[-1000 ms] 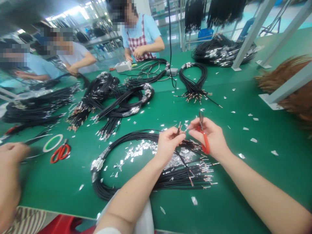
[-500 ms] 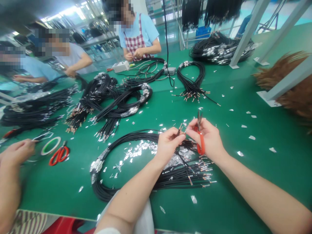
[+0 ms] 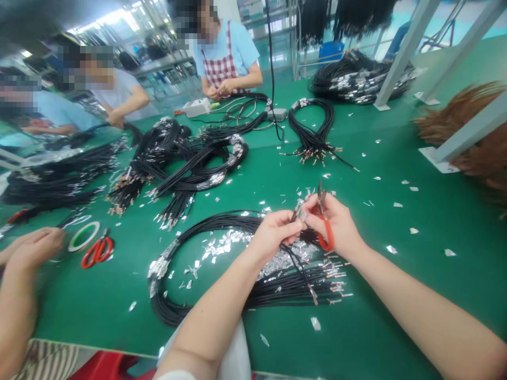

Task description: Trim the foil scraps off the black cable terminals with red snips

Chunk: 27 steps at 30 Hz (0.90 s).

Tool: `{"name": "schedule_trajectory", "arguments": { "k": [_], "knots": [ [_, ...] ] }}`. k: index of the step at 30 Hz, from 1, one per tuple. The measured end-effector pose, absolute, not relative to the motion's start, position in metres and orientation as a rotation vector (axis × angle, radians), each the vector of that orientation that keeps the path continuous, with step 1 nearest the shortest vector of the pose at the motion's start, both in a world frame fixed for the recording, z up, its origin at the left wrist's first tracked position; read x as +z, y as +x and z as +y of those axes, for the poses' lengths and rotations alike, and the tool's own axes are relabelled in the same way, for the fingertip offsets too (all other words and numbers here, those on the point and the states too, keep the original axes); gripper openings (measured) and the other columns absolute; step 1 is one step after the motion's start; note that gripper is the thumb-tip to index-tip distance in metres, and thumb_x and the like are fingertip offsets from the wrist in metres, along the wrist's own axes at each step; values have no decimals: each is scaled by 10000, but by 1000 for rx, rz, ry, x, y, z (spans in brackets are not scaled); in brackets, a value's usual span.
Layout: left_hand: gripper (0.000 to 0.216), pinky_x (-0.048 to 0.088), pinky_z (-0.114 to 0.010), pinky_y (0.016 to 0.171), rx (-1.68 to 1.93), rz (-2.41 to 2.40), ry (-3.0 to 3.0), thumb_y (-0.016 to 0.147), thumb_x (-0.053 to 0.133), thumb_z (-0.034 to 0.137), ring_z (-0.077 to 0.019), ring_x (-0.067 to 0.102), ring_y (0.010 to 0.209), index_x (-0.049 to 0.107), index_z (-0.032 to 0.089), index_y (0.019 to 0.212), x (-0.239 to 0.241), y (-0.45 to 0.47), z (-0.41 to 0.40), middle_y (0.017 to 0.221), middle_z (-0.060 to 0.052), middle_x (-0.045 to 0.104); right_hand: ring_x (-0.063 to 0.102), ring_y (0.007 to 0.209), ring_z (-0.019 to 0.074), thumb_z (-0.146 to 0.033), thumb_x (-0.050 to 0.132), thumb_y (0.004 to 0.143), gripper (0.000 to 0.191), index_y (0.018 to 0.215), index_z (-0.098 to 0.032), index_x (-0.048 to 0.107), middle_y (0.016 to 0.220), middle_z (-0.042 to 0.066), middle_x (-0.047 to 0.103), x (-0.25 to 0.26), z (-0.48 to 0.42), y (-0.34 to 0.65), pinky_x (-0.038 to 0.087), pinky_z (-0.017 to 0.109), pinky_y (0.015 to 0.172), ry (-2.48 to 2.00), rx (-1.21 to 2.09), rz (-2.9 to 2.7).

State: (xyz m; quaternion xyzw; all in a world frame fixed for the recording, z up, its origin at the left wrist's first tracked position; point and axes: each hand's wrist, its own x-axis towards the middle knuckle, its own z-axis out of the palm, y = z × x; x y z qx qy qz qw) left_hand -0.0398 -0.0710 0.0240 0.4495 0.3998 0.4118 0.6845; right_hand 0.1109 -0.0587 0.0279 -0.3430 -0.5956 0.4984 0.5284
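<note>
Currently pinched cable end: one slim black cable end (image 3: 293, 215) is held narrowly between thumb and fingers of the left hand (image 3: 273, 229), its tip tilted upward.
Right-hand grip: red-handled scissors (image 3: 327, 236) are carried in the right hand (image 3: 335, 224), a handle loop hanging below and the blades pointed up and away; thumb and fingers are brought together just beside the cable tip, but whether a shred is caught between them cannot be told.
Coil's place: the black cable coil (image 3: 293, 290) is laid on the green tabletop (image 3: 388, 316), its bend to the left, its loose ends fanned to the right, beneath and near both hands.
Tip handling, as judged: a firm pinch close behind the tip is advised, so that the fine ends are not bent; light pulls along the cable's line would be preferable to sideways tugs.
Blade handling, as judged: the scissor points are best directed away from the left fingers while fingertip work is done.
Cable jackets: matte black, round and supple, curved smoothly at the bend and ended in coppery and silvery tips.
Coil's bend: a glossy, uneven silver wrapping (image 3: 158, 268) is seen there.
Foil scraps: thin, shiny, irregular silver foil scraps (image 3: 229, 243) are strewn inside the coil and around it.
Tabletop: smooth, flat, with a soft sheen.
</note>
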Motion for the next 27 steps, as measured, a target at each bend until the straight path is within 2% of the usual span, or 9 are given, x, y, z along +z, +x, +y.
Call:
{"name": "schedule_trajectory", "arguments": {
  "k": [5,9,14,19,22,25,27],
  "knots": [
    [230,340,-208,484,1188,1114,1083,649,712,265,-57,426,492,519,150,601,20,-29,-76,566,44,509,543,653,107,-196,628,740,133,800,-203,510,699,-34,555,31,-61,112,464,278,660,-969,1065,-1394],
    [259,334,-212,506,1253,1162,1152,638,709,215,-54,403,499,474,152,550,18,-25,-79,545,58,475,536,637,109,-155,641,701,178,823,-205,521,713,-32,559,34,-70,108,447,270,629,-1038,971,-1473],
    [231,342,-215,503,1219,1079,1092,643,716,224,-59,413,501,507,150,577,19,-27,-77,556,53,481,544,655,117,-153,573,750,89,799,-203,518,733,-15,565,34,-72,106,444,274,631,-1044,941,-1505],
    [222,349,-225,509,1102,977,1102,656,718,265,-67,432,502,556,142,567,26,-31,-74,551,40,494,552,647,114,-188,608,732,118,785,-201,503,704,-22,564,28,-60,110,456,276,640,-1001,1046,-1430],
    [166,389,-244,600,1105,940,1163,692,700,266,-89,479,591,613,150,610,28,-34,-74,600,23,523,531,607,104,-219,658,701,173,768,-194,501,671,-34,544,22,-54,113,453,274,619,-1060,1115,-1347],
    [105,420,-283,783,1245,977,1215,706,695,250,-129,528,805,660,173,644,27,-35,-74,784,-12,558,512,565,90,-260,694,689,231,800,-194,502,656,-47,535,20,-56,111,452,267,591,-1028,1337,-1249],
    [78,406,-313,882,1307,1004,1264,731,676,252,-158,516,941,691,192,683,26,-36,-74,910,-36,550,536,604,92,-278,709,684,264,833,-203,505,691,-45,550,21,-60,106,466,269,625,-914,1461,-1193]
  ]
}}
